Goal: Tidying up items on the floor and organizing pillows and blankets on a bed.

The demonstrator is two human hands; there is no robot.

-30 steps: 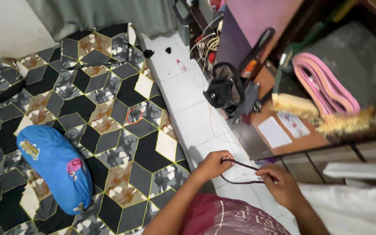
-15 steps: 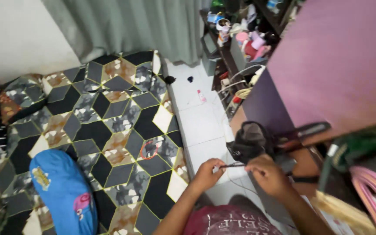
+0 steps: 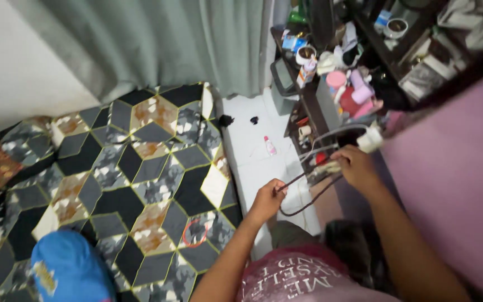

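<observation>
Since half a second ago the view has tipped upward, so more of the curtain and shelves show, and the right hand has lifted away from the left hand, drawing the dark cord out between them.

Taking the patterned mattress as the landmark: a pale wall and a grey-green curtain stand behind its far edge. A blue pillow lies on its near left corner, and a red hair tie lies on its near right part. Just right of the mattress runs a strip of white tiled floor, with a small pink bottle lying on it.

Over that strip the left hand is closed, pinching one end of the cord between thumb and fingers. The cord sags in a loop to the right hand, which is curled shut around the other end, held higher and farther from the mattress. Beyond the floor strip stands a dark cluttered shelf with cups and pink containers, and farthest right a purple panel fills the edge.
</observation>
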